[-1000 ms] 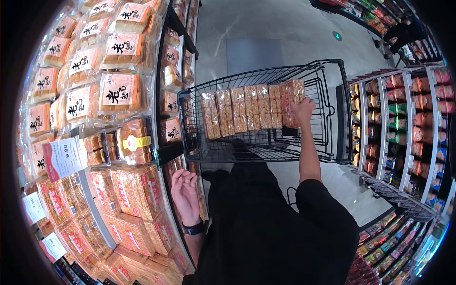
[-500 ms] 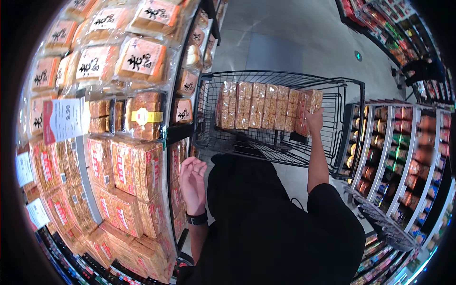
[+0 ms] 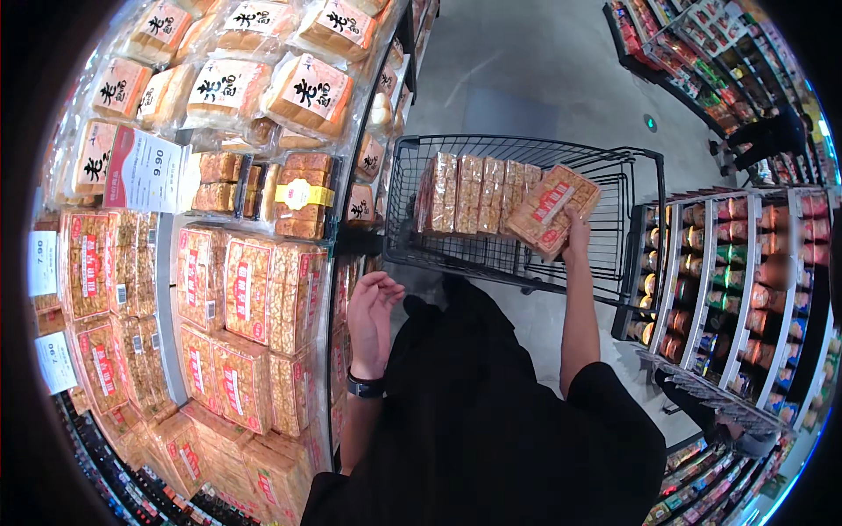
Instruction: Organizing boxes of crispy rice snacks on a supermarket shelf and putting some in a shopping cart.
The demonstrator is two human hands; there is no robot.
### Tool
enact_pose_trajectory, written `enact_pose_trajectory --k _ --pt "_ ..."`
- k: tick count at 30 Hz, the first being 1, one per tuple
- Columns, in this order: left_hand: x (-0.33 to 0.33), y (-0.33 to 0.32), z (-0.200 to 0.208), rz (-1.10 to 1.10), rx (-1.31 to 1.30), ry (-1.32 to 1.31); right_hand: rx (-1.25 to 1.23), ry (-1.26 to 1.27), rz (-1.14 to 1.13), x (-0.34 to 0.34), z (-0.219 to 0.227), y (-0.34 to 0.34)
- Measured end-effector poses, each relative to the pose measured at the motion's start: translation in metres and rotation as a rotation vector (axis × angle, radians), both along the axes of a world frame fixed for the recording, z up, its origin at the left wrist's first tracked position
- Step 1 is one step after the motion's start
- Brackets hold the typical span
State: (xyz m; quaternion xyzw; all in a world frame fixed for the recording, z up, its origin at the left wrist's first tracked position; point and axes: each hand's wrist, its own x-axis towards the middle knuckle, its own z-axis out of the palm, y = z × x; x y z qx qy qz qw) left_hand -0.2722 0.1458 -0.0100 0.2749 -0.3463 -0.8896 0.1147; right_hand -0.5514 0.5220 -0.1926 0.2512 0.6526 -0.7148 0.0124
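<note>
Head view showed your left hand (image 3: 373, 320) empty, loosely curled, while your right hand (image 3: 577, 237), nearer, gripped the right edge of the red-labelled package (image 3: 548, 210), slanting lengthwise near-left to far-right over the right end of a package row (image 3: 478, 195), bare cart (image 3: 612, 221) mesh lying rightward.

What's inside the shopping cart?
In the cart stands a row of wrapped food packs. The right hand holds another pack at a slant, overlapping the row's right end in view. That pack covers part of this end; the row hides whatever is beneath.
</note>
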Motion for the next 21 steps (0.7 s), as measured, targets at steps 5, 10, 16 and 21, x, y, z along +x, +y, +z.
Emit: enact_pose_trajectory --k 5,10,16,21 --pt "0.022 -0.017 -0.006 -0.046 0.018 0.035 -0.584 0.016 0.124 0.069 0.072 -0.082" --pt "0.044 -0.01 -0.021 -0.481 -0.196 0.029 -0.587 -0.01 0.22 0.126 0.117 -0.17" --pt "0.074 0.011 -0.021 -0.357 -0.085 0.205 -0.733 -0.003 0.52 0.163 0.177 -0.257" --pt "0.117 -0.031 0.0 0.07 -0.215 0.142 -0.831 -0.051 0.728 0.206 0.194 -0.355"
